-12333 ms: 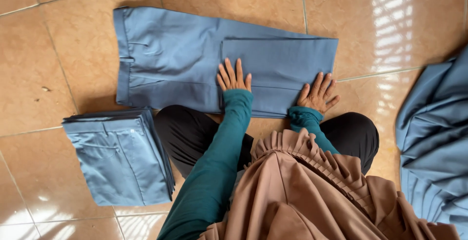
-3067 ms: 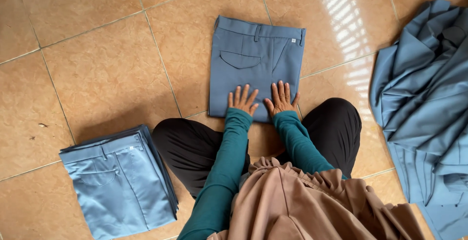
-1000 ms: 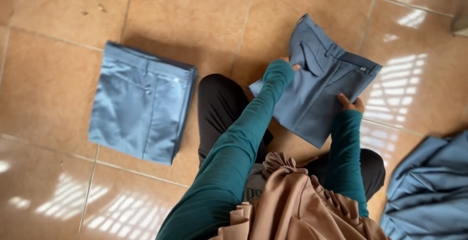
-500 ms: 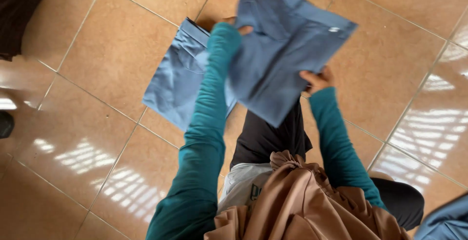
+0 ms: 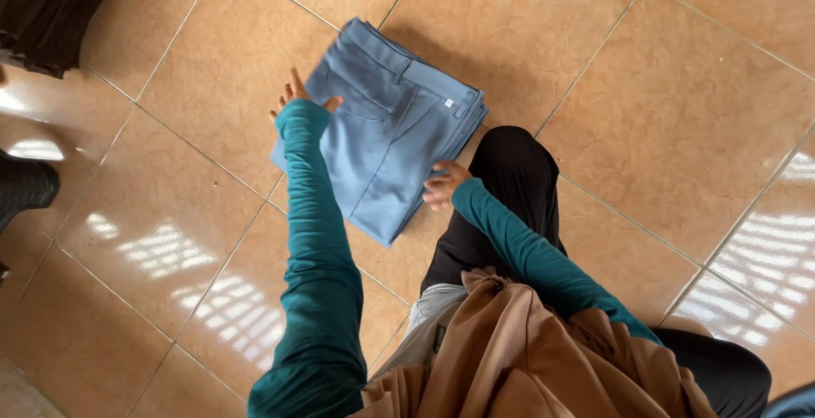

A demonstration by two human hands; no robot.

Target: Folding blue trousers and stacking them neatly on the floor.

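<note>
On the tiled floor (image 5: 645, 104), folded blue trousers (image 5: 386, 134) top a stack, left hand (image 5: 297, 100) and right hand (image 5: 443, 187) pinching opposite edges; uneven release could skew the pile.

Bare orange-brown tiled floor (image 5: 679, 87) lies open above and to the right of the stack of folded blue trousers (image 5: 386, 134), and also to its lower left, towards the floor's near left corner. The person's black-clad knee (image 5: 509, 180) sits just beside the stack's right edge, closing that side. A dark brown heap of cloth (image 5: 51, 2) fills the floor's far left corner, well apart from the stack. A dark object (image 5: 21, 193) sits at the left edge.
</note>
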